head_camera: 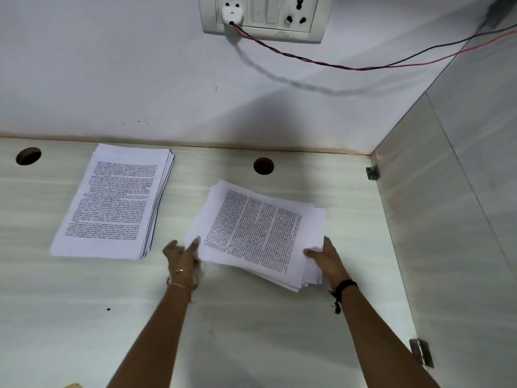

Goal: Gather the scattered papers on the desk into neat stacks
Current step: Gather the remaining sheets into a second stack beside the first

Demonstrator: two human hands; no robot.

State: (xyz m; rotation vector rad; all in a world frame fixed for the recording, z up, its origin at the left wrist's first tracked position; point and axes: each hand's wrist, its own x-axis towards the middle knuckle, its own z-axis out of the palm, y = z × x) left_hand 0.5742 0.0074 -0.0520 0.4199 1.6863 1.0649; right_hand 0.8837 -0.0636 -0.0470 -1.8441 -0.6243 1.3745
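Two piles of printed white paper lie on the pale desk (251, 317). The left stack (114, 203) rests flat and fairly even, untouched. The right pile (257, 233) is turned at an angle, its sheets uneven and fanned at the near right corner. My left hand (181, 254) grips this pile's near left corner, thumb on top. My right hand (326, 257) holds its near right edge, thumb pressed on the top sheet. The pile's near edge looks slightly raised off the desk.
Two round cable holes (263, 165) (28, 156) pierce the desk near the back wall. A switchboard (261, 16) with a plugged red-black wire (349, 67) hangs above. A side partition (447, 233) with metal brackets closes the right.
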